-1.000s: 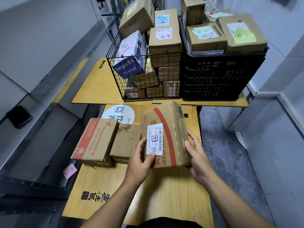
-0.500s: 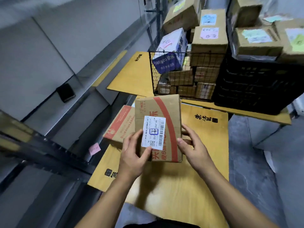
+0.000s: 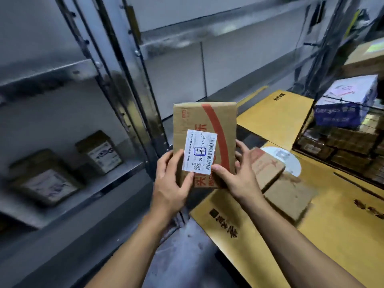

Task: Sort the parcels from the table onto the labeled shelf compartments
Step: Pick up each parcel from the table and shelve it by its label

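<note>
I hold a brown cardboard parcel (image 3: 204, 121) with a red stripe upright in front of me, above the gap between the table and the shelf. Its white label (image 3: 199, 151), marked "J4-J10", faces me. My left hand (image 3: 171, 179) grips the parcel's lower left edge, thumb on the front. My right hand (image 3: 239, 173) grips the lower right edge, thumb beside the label. Grey metal shelf compartments (image 3: 68, 73) stand to the left. Two labelled parcels (image 3: 99, 152) (image 3: 44, 179) lie on a lower shelf board.
Two more brown parcels (image 3: 267, 166) (image 3: 291, 196) lie on the yellow wooden table (image 3: 336, 235) at the right. A wire basket (image 3: 311, 121) with several boxes and a blue-white box (image 3: 349, 100) stands at the far right. A shelf upright (image 3: 133, 96) runs just left of the held parcel.
My view has swung left toward the shelf. The parcel has come off the table with both hands and now sits in front of the shelf upright.
</note>
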A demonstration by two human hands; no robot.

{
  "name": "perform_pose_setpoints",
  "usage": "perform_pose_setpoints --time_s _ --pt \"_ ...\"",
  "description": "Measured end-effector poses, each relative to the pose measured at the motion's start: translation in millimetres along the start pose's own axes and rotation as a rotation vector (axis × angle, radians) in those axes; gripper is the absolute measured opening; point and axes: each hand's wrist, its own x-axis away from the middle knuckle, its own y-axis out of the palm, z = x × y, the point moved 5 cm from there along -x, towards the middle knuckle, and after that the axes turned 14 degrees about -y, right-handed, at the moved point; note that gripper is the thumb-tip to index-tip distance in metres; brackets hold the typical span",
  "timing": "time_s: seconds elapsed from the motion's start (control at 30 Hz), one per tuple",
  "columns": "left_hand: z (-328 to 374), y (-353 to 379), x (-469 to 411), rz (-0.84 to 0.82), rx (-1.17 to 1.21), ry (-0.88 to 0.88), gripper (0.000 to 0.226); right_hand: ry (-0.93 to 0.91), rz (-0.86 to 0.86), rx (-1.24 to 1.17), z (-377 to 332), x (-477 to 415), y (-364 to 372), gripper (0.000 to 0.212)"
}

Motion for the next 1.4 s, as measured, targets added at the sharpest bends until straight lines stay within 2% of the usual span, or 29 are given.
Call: perform_pose_setpoints --time_s 0.17,0.43,0.73,0.87,0.97,1.17,1.4 --pt "-11 -95 -24 0.191 -0.032 0.024 0.061 -0.160 -0.050 -0.032 -52 -36 86 0.077" --pt "-16 -233 -38 0.372 -0.056 0.154 0.056 -0.350 -0.121 -0.178 -135 -84 181 0.071" --pt "-25 -337 -36 0.488 -0.373 0.208 0.044 -0.568 -0.143 -0.284 -227 -134 249 0.072" --pt "-24 -354 -52 0.448 -0.703 0.149 0.050 -0.624 -0.146 -0.277 -251 -169 273 0.073" --pt "-22 -357 -62 0.408 -0.841 0.064 0.058 -0.649 -0.152 -0.245 -260 -196 295 0.070" --pt "-16 -363 -73 0.459 -0.945 0.012 0.057 -0.627 -0.286 -0.155 -256 -229 337 0.070" --pt "-23 -358 -79 0.423 -0.965 -0.067 0.057 -0.548 -0.378 -0.144 -244 -247 352 0.072"
